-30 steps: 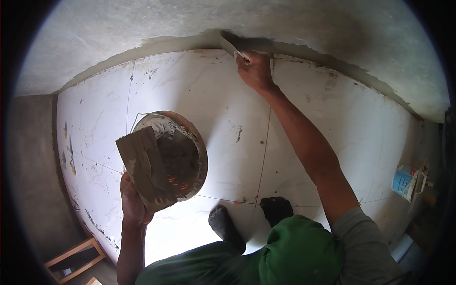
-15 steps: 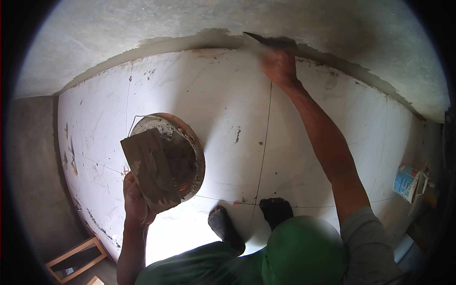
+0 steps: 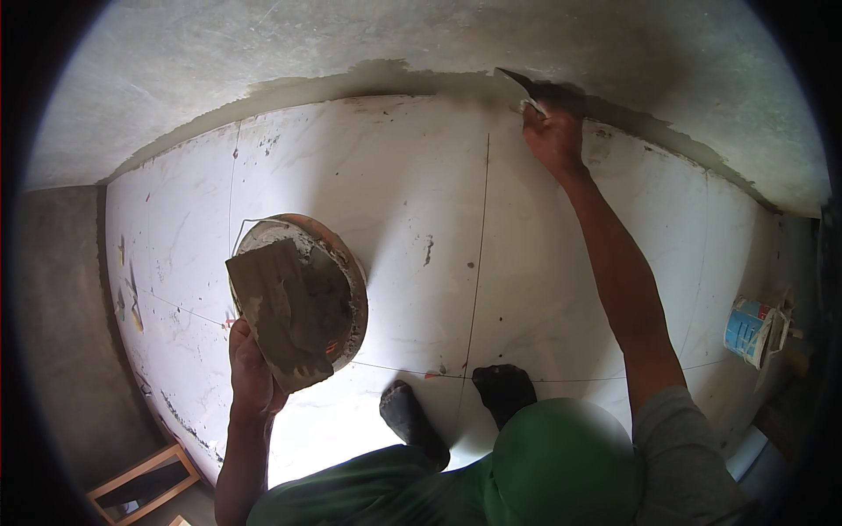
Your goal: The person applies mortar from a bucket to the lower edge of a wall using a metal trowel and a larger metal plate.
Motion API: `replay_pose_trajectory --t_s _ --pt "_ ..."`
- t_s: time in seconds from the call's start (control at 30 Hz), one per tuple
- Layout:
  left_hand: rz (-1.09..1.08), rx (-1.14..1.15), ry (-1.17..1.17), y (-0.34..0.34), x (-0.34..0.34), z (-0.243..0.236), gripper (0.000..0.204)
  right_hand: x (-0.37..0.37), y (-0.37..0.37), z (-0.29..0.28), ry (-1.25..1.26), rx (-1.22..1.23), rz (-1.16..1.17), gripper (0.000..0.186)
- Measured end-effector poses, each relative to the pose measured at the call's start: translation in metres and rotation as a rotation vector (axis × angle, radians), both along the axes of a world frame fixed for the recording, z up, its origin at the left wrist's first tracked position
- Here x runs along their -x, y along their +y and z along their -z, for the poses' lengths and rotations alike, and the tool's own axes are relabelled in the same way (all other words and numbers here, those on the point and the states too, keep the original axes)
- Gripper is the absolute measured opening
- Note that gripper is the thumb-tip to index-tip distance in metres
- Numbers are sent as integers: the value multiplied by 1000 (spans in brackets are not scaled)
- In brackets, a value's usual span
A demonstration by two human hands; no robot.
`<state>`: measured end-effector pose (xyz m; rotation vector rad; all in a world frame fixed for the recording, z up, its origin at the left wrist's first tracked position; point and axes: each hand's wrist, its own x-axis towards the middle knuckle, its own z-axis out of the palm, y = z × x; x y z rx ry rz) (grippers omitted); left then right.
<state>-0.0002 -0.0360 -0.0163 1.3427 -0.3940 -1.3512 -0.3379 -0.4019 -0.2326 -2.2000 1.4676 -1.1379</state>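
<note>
My left hand (image 3: 250, 368) grips a rectangular board (image 3: 267, 289) loaded with smeared grey mortar, held over a round bucket (image 3: 351, 307) with a wire handle and mortar-crusted rim. The board hides part of the bucket's inside. Up at the wall's base, my right hand (image 3: 553, 136) is closed around a metal trowel (image 3: 517, 81), its blade at a band of grey mortar (image 3: 438, 88) that runs between the concrete wall (image 3: 368, 31) and the white tiled floor (image 3: 412, 202). The trowel's far edge sits in shadow.
A blue-and-white bucket (image 3: 744, 331) lies at the right. A side wall (image 3: 61, 307) rises on the left, with a wooden frame (image 3: 140, 486) at lower left. My two dark-covered feet (image 3: 504, 390) are on the tiles. Small scraps dot the floor.
My right hand and the trowel have moved right along the mortar band. My left hand and its board have shifted only slightly in the picture.
</note>
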Motion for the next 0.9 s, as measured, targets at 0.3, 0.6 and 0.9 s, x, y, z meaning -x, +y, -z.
replay_pose_trajectory --t_s 0.3,0.6,0.9 --pt "-6 8 2 1 4 -6 34 57 37 -19 25 61 130 13" --pt "81 -8 -15 -10 3 -4 32 -26 10 -20 -55 -20 -220 10" --pt "37 -52 -5 0 6 2 33 -65 -15 -21 9 -167 -358 15"
